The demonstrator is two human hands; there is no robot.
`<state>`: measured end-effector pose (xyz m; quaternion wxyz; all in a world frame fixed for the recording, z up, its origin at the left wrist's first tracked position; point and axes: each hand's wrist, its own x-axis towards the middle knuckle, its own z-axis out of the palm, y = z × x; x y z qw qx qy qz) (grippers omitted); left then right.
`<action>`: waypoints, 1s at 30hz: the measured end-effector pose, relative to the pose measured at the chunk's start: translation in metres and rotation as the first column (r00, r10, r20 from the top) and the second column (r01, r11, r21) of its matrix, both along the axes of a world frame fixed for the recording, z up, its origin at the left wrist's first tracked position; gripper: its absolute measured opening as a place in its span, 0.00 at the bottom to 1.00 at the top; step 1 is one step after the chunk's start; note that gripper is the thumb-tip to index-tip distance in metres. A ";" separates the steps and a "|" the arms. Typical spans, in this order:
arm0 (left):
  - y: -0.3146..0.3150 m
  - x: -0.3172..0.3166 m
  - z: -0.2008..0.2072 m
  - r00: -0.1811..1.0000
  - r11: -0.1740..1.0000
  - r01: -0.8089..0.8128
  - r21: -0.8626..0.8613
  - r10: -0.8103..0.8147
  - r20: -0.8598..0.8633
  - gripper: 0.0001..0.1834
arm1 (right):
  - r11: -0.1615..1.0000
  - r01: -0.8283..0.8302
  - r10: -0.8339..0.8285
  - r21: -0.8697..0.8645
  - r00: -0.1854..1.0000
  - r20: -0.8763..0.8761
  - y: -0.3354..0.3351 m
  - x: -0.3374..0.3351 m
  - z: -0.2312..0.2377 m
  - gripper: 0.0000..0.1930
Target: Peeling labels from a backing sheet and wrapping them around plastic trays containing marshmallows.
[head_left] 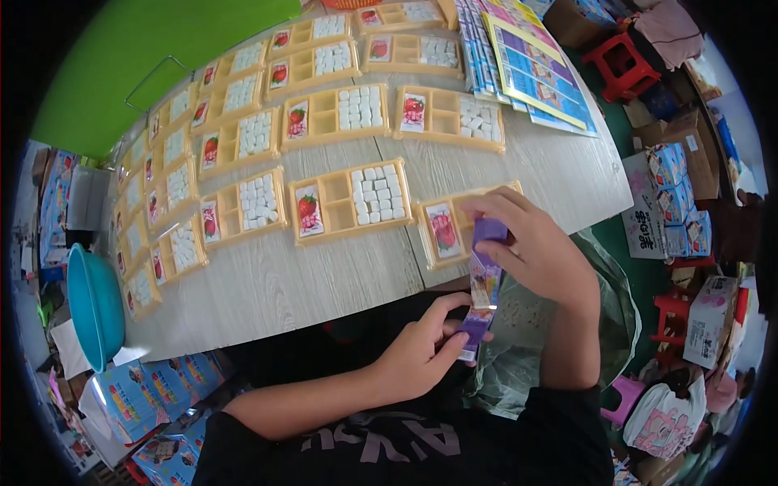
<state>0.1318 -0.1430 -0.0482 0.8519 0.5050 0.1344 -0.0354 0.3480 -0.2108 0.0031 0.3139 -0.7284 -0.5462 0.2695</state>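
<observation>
A long, narrow purple box (485, 287) with a printed front is held between my two hands, slanting over the table's front edge. My left hand (433, 344) grips its lower end between thumb and fingers. Around the upper end, my right hand (531, 247) is closed, its fingers bent over the top. Just beyond lies a yellow compartment tray (438, 261) with a strawberry-printed sachet (442, 230) in it; my right hand hides much of this tray. To its left sits another yellow tray (334, 236) holding a similar sachet and white marshmallow-like pieces (378, 194).
Several similar filled trays stand in rows across the grey wooden table (267, 304). Printed sheets (539, 69) are stacked at the far right. A clear plastic bag (527, 356) hangs open below my right arm. A teal basin (96, 308) is at the left; red stools (622, 66) stand right.
</observation>
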 end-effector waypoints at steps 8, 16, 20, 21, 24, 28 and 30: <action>-0.008 -0.012 -0.005 1.000 0.999 -0.004 -0.042 0.003 -0.020 0.21 | 0.990 -0.040 0.042 0.135 0.999 -0.008 -0.005 0.001 0.020 0.23; -0.017 0.021 -0.008 0.999 0.998 -0.050 -0.034 0.050 -0.010 0.13 | 0.987 -0.026 0.060 0.160 0.975 -0.214 0.029 0.035 0.007 0.26; -0.026 0.032 -0.021 0.987 0.987 -0.163 -0.010 0.163 -0.001 0.11 | 0.992 -0.040 0.069 0.121 0.968 -0.240 0.042 0.050 -0.016 0.26; -0.028 0.034 -0.024 0.979 0.979 -0.204 0.007 0.204 0.014 0.11 | 0.990 -0.054 0.084 0.129 0.966 -0.244 0.043 0.052 -0.019 0.26; -0.031 0.032 -0.024 0.965 0.965 -0.264 0.007 0.264 0.009 0.10 | 0.989 -0.071 0.107 0.126 0.946 -0.306 0.051 0.051 -0.018 0.25; -0.028 0.036 -0.027 0.949 0.949 -0.316 0.004 0.316 0.003 0.09 | 0.988 -0.090 0.124 0.123 0.945 -0.303 0.058 0.060 -0.025 0.24; -0.029 0.036 -0.024 0.950 0.950 -0.313 0.010 0.313 -0.003 0.09 | 0.983 -0.121 0.163 0.139 0.925 -0.344 0.058 0.066 -0.032 0.21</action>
